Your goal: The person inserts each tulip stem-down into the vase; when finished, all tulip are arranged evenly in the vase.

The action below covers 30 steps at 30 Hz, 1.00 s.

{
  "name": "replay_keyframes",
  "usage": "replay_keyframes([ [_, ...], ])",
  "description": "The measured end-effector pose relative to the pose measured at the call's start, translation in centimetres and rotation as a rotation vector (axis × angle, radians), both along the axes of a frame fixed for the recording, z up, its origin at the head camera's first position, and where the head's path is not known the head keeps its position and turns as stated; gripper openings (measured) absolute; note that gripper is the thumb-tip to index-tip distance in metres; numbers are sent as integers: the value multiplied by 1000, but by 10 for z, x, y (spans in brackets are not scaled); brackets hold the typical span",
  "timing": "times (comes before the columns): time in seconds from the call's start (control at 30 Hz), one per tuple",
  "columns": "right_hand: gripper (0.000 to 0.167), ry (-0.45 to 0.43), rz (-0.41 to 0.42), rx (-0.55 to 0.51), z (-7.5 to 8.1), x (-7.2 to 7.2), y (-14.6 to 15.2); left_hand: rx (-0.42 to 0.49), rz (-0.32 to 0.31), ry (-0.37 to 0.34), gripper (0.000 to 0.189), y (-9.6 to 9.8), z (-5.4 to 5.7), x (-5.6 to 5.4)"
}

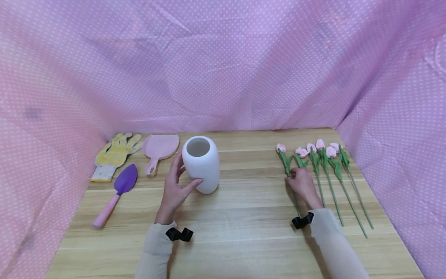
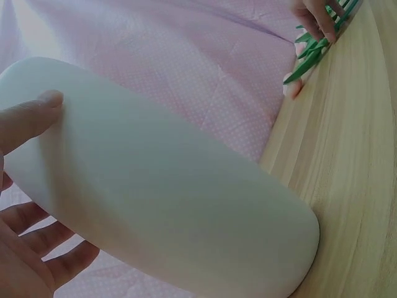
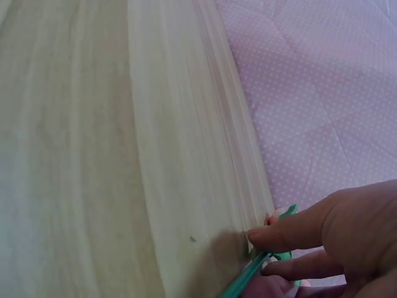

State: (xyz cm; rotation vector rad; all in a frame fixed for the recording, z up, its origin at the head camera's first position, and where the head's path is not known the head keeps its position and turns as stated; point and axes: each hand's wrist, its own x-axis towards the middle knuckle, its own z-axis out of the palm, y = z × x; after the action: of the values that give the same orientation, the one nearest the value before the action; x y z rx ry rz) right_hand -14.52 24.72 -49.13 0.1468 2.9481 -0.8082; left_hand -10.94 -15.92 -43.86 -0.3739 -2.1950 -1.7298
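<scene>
A white vase [image 1: 206,170] stands upright on the table, its round mouth facing up. My left hand [image 1: 174,189] grips its left side, the thumb across the front and the fingers curved behind, as the left wrist view also shows on the vase [image 2: 161,180]. Over on the right, my right hand [image 1: 303,186] pinches the green stem of the leftmost pink artificial tulip [image 1: 286,162], just below its leaves. That tulip lies on the wood. In the right wrist view the stem [image 3: 243,282] passes by the thumb and fingertips; the fingers partly hide it.
Several more pink tulips [image 1: 325,161] lie side by side right of my right hand. On the left are a yellow-and-white glove [image 1: 113,155], a pink dustpan-like scoop [image 1: 161,146] and a purple trowel [image 1: 126,179] with a pink handle. Pink dotted cloth [image 1: 223,77] hangs around the table.
</scene>
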Motion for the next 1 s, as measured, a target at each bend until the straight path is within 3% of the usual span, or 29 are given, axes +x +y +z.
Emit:
replay_keyframes([
  [0.13,40,-23,-20,-23,0,-3,-1,-6,5,7,99,0,0,0],
  [0.53,32,-3,-59,-36,-1,-4,-2,-12,6,34,100,0,-1,-1],
  [0.77,32,-53,-83,-125,4,-4,0,-24,30,55,103,2,1,0],
  [1.0,33,-38,-113,-159,14,-3,2,-53,53,61,105,3,-3,-2],
])
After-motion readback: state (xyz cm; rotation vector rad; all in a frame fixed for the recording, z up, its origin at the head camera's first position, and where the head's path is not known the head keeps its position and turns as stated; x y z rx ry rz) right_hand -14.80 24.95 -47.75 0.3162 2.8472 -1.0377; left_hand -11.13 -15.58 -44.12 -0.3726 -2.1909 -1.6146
